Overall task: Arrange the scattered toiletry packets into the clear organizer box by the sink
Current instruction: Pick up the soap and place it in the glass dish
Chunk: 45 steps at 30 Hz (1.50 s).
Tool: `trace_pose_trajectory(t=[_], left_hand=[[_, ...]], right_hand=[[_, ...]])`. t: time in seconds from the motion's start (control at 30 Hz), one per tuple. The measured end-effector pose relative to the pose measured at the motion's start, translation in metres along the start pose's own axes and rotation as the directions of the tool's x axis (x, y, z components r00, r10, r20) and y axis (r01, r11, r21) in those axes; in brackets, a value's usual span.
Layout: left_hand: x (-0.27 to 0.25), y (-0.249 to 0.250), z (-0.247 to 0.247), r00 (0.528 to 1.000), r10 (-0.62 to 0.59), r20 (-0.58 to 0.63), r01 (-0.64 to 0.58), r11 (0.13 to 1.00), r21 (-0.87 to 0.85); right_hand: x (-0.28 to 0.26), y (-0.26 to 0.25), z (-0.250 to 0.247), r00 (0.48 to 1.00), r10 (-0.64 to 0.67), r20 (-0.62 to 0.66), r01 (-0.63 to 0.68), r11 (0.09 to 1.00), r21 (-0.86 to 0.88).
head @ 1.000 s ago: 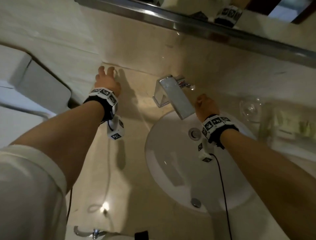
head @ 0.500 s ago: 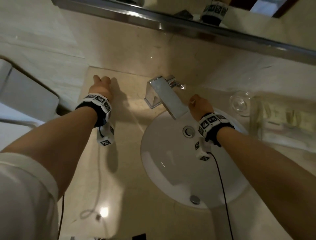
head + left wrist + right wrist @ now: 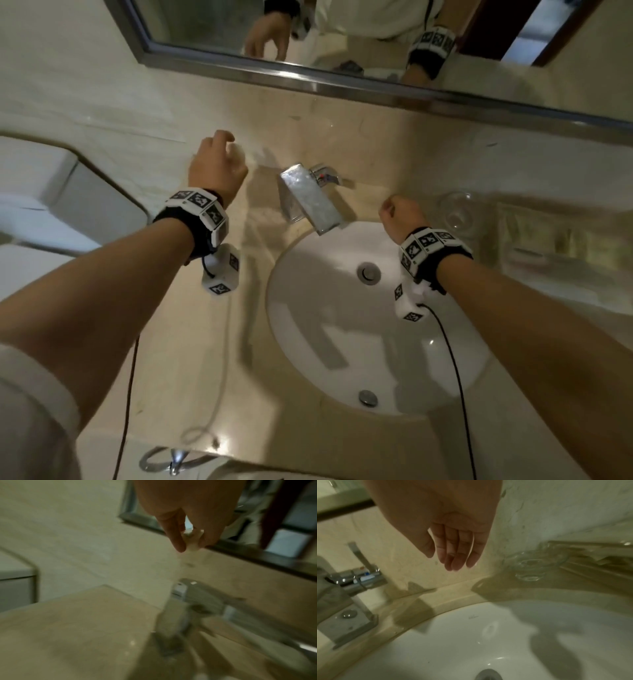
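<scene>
My left hand (image 3: 185,520) pinches one pale packet (image 3: 190,543); my right hand (image 3: 453,545) hangs relaxed, holding nothing, near one clear organizer box (image 3: 561,236) containing blurred packets, uncountable.

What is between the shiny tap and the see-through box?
In the head view, a clear glass cup and the right hand lie between the tap and the clear box.

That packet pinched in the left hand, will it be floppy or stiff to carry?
Likely floppy: the packet hangs limp below the left hand, pinched only at its top. Probably light, since two fingertips hold it. It may swing.
</scene>
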<state>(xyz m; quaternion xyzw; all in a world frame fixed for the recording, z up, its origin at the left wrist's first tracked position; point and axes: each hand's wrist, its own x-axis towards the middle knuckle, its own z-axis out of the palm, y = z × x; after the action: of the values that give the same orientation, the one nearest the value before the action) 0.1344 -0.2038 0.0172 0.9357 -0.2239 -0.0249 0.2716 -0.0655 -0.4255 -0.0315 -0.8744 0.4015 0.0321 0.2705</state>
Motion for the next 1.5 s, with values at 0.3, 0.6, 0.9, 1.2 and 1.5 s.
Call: trace_pose_trajectory(t=[0.3,0.6,0.9,1.2,1.5], left_hand=[[-0.071,0.163,0.063,0.876,0.434,0.211,-0.417,0.9,-0.125],[-0.108,0.274,0.194,0.778,0.449,0.438,-0.446,0.887,-0.117],[-0.102,0.282,0.243,0.779,0.331,0.533,-0.434,0.898,0.076],[-0.085,0.267,0.254,0.847,-0.128,0.516,0.192,0.979,-0.072],[-0.083,0.263,0.251,0.784,-0.21,0.585,0.479,0.804,-0.353]], right_hand=[[-0.039,0.078,-0.063,0.993,-0.018,-0.114,0.025,0.998,0.057],[-0.083,0.204,-0.112,0.978,0.141,-0.154,-0.123,0.985,0.123],[-0.08,0.256,-0.109,0.973,0.141,-0.183,-0.108,0.978,0.176],[-0.062,0.256,-0.102,0.97,0.137,-0.2,-0.105,0.981,0.164],[-0.059,0.252,-0.105,0.971,0.158,-0.177,-0.122,0.972,0.199]])
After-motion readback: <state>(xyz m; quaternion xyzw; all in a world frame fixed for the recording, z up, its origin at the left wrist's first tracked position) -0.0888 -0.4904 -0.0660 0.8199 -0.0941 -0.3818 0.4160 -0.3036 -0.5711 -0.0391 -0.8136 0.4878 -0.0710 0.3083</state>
